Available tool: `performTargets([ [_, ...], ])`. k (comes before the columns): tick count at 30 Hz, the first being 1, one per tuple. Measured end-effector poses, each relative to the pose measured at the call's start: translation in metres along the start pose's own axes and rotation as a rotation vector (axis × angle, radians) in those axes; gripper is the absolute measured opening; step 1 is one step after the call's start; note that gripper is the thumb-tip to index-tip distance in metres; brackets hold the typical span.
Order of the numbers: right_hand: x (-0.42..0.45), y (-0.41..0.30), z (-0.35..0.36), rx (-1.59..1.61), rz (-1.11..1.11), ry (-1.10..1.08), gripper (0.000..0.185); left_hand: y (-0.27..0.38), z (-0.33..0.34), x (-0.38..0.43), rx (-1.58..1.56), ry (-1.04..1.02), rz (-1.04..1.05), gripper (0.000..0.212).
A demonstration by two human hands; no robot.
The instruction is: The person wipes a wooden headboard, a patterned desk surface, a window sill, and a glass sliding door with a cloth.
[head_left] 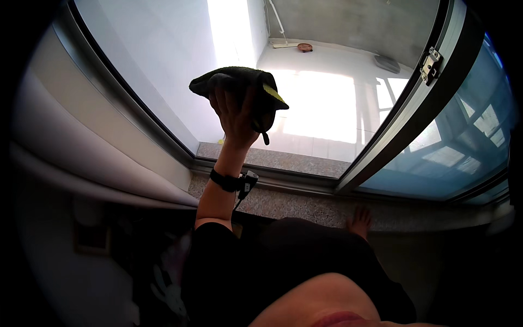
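My left hand (235,116) is raised against the glass pane (171,53) of a metal-framed sliding window, its fingers spread over a dark cloth (241,75). The cloth is bunched and folded, shows a yellow-green underside at its right corner, and has a small loop hanging below. A black strap (224,180) with a small device sits around my left wrist. Lower right, my right hand (360,222) rests on the speckled stone sill (294,208) with nothing visible in it; this area is dim.
A metal latch (431,66) is fixed on the window's upright frame (392,139). A pale curtain (102,143) hangs at the left. Beyond the glass, a long-handled mop or squeegee (280,24), a round reddish object (305,48) and a grey flat object (386,63) lie near the wall.
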State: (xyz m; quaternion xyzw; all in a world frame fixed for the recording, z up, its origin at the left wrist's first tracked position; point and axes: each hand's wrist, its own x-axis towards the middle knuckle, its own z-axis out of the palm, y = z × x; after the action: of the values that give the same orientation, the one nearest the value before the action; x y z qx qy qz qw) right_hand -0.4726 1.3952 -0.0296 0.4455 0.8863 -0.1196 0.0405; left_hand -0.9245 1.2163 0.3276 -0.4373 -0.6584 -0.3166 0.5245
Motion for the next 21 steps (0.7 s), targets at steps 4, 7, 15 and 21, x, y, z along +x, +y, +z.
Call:
performTargets([
  [4, -0.003, -0.003, -0.009, 0.027, 0.047, -0.044, 0.076, 0.013, 0.015, -0.143, -0.097, -0.392, -0.154, 0.047],
  [7, -0.006, -0.001, -0.004, 0.019, 0.064, -0.041, 0.076, 0.021, 0.025, -0.235, -0.289, -0.545, -0.305, 0.052],
  [15, -0.006, -0.005, -0.012, 0.021, 0.046, -0.037, 0.075, 0.011, 0.026, -0.190, -0.214, -0.263, -0.335, 0.073],
  [21, -0.006, -0.006, -0.010, 0.002, 0.058, -0.071, 0.075, -0.057, -0.008, -0.012, -0.017, 0.005, -0.053, 0.086],
])
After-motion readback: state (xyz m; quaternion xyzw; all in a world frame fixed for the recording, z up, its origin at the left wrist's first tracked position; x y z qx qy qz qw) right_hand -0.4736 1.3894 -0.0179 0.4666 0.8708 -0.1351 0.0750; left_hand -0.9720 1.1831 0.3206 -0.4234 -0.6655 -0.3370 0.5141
